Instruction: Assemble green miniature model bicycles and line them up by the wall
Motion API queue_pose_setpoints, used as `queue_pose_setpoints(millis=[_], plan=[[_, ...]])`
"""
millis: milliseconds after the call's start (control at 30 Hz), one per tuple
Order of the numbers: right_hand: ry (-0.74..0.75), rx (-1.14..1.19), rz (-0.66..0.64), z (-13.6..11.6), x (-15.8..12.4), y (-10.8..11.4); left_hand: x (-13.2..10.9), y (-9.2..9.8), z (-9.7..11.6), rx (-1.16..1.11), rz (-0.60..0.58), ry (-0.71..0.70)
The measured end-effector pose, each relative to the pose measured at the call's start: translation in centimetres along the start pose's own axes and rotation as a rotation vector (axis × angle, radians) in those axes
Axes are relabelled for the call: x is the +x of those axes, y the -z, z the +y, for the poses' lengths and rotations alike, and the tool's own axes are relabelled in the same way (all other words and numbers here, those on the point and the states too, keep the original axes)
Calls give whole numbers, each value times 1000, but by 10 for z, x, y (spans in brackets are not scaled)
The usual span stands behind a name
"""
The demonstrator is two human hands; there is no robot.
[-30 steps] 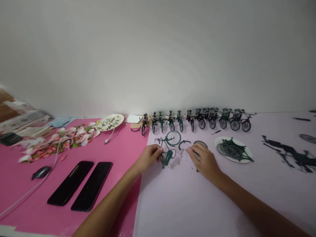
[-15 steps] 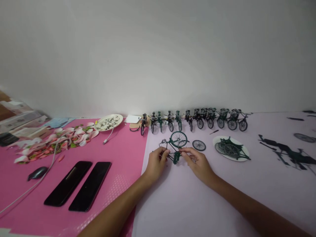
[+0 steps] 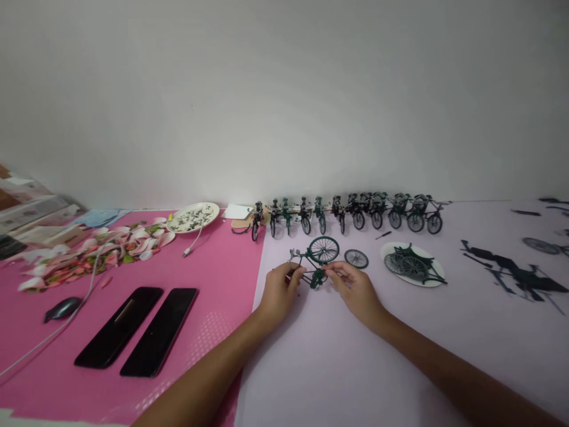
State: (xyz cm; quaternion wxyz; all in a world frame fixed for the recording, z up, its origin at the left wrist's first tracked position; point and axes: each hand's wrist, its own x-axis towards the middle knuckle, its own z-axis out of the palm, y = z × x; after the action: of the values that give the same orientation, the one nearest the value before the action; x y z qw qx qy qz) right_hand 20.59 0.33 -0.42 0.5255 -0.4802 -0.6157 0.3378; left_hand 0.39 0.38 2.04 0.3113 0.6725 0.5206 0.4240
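A small green model bicycle [image 3: 313,261], only partly built with one wheel on it, is held just above the pale lilac mat [image 3: 347,356]. My left hand [image 3: 280,287] is closed on its frame near the handlebar end. My right hand [image 3: 353,287] pinches the other end of the frame, its fingers together. A loose spoked wheel [image 3: 356,258] lies flat on the mat just right of the bicycle.
A row of several finished model bicycles [image 3: 347,214] lines the wall. A white plate [image 3: 413,265] holds green parts. Dark loose parts [image 3: 511,270] lie at the right. On the pink mat [image 3: 53,379] lie two black phones [image 3: 137,329], a mouse [image 3: 62,308], petals [image 3: 89,252] and a plate [image 3: 193,217].
The bicycle was lifted from lying on the mat and both hands came together on it. My right hand left the loose wheel, which now lies uncovered.
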Motion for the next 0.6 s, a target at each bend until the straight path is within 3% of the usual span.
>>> queue_pose_setpoints(millis=[333, 600], plan=[[-3, -5, 20, 6, -1, 0, 1, -2, 1, 1, -15, 16], [199, -146, 11, 0, 2, 3, 1, -3, -4, -9, -11, 10]])
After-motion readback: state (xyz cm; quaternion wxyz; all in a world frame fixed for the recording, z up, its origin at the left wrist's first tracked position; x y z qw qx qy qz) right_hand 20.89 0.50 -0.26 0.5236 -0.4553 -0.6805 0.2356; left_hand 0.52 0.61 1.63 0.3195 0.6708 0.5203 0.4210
